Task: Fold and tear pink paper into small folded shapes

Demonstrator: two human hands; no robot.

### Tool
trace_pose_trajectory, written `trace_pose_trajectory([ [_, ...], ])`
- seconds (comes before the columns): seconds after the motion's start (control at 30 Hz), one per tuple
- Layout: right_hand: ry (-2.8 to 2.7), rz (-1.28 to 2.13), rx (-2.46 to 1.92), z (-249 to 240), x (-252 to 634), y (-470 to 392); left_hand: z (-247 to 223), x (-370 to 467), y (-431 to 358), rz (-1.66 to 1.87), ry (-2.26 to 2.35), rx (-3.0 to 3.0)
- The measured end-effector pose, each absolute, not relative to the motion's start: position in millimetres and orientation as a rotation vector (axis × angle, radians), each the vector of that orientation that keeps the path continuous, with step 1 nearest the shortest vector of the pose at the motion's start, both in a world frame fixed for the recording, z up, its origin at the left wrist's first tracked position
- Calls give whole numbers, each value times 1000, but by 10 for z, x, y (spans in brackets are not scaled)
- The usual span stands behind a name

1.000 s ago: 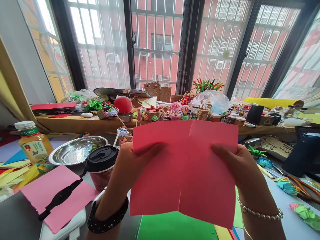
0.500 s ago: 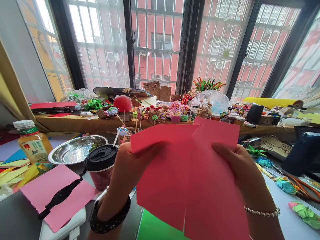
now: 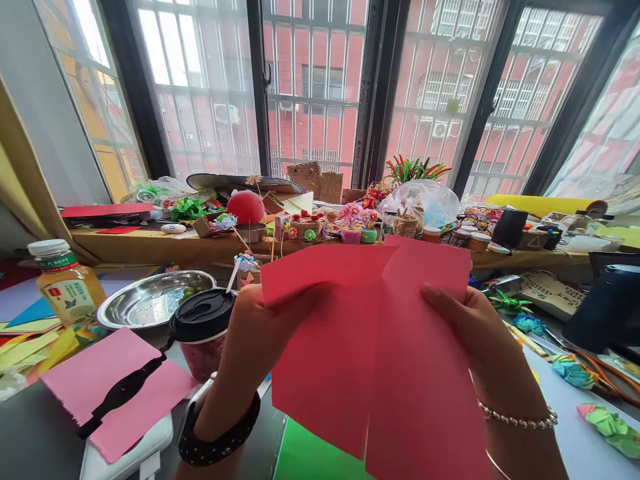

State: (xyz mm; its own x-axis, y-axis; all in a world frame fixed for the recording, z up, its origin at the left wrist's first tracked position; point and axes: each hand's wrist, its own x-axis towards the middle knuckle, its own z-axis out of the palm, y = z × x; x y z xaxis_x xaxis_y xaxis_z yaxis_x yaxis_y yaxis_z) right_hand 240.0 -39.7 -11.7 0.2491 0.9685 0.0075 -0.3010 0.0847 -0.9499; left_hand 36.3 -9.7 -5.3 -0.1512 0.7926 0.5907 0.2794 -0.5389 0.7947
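Note:
A sheet of red paper [image 3: 370,333] is held up in front of me between both hands, with a crease down its middle and short splits at its top and bottom edges. My left hand [image 3: 270,320] pinches its upper left part, thumb on the near face and fingers partly hidden. On the right side, my right hand [image 3: 465,317] grips the sheet the same way, its fingers behind the paper. Beneath the sheet lies a green surface [image 3: 310,453]. Just left of my left hand stands a cup with a black lid [image 3: 203,327].
Pink paper [image 3: 120,393] with a black strap lies over a white device at left. Behind it are a steel plate [image 3: 113,313] and a juice bottle [image 3: 67,287]. Folded paper pieces [image 3: 573,370] and a dark tumbler [image 3: 607,307] are at right. Crafts crowd the windowsill [image 3: 150,250].
My right hand and the right half of the red paper have shifted slightly left. The split at the top edge looks a little different; both hands keep their hold.

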Motion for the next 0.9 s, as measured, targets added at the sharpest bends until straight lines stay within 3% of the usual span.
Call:
trace_pose_trajectory([
  [0.2,-837,1046,-1107,-108,2436,-403,-39,363,-94,1688,1230,1591],
  [0.9,-801,1260,-1011,-117,2413,-412,-141,349,-52,1756,986,1810],
])
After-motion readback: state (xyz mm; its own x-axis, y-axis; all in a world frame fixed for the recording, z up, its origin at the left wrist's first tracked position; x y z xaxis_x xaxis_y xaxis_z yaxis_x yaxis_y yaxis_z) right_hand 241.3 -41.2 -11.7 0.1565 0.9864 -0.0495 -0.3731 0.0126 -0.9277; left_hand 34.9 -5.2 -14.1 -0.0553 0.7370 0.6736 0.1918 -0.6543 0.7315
